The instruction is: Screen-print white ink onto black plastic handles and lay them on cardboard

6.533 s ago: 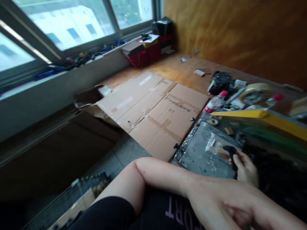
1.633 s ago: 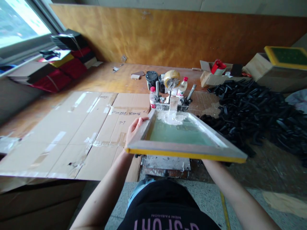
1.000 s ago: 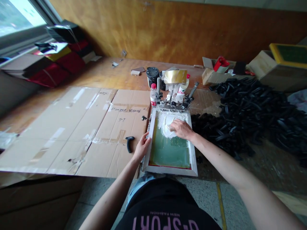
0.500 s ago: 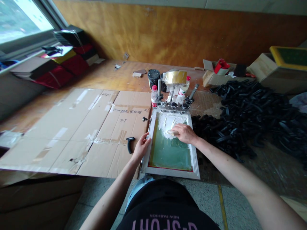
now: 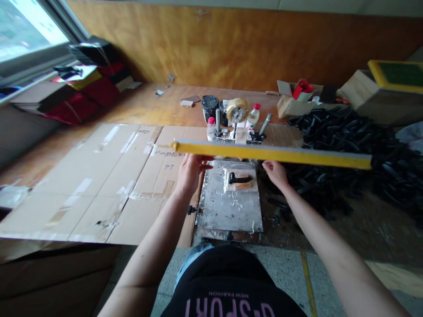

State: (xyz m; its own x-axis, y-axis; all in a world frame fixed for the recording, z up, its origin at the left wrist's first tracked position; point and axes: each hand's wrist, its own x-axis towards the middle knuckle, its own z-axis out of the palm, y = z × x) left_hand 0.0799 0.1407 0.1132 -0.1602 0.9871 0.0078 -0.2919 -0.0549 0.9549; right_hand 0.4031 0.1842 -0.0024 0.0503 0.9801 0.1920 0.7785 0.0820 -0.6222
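The screen printing frame [image 5: 274, 154] is raised and seen edge-on, a long bar with a yellow front. My left hand [image 5: 189, 175] is just under its left part, fingers apart and pointing right above the plate; the frame hides its top. My right hand [image 5: 276, 174] is below the bar, right of the plate, with fingers curled; whether anything is in them is hidden. Between my hands lies the metal base plate [image 5: 228, 211]. A black handle-shaped piece [image 5: 240, 178] rests on it in a small pale holder [image 5: 228, 184], beside an orange-brown strip [image 5: 242, 186].
A large heap of black pieces [image 5: 333, 145] lies on the right. Flattened cardboard [image 5: 99, 185] covers the left of the table. Behind the plate are clamps, bottles [image 5: 253, 116], a tape roll [image 5: 237, 110] and dark tubs [image 5: 209, 108]. Open boxes [image 5: 291, 105] stand at back right.
The frame has swung up off the plate, baring the black piece beneath. My right hand has left the pasted screen and moved right; my left hand has moved up. My forearm now covers the cardboard spot where another black piece lay.
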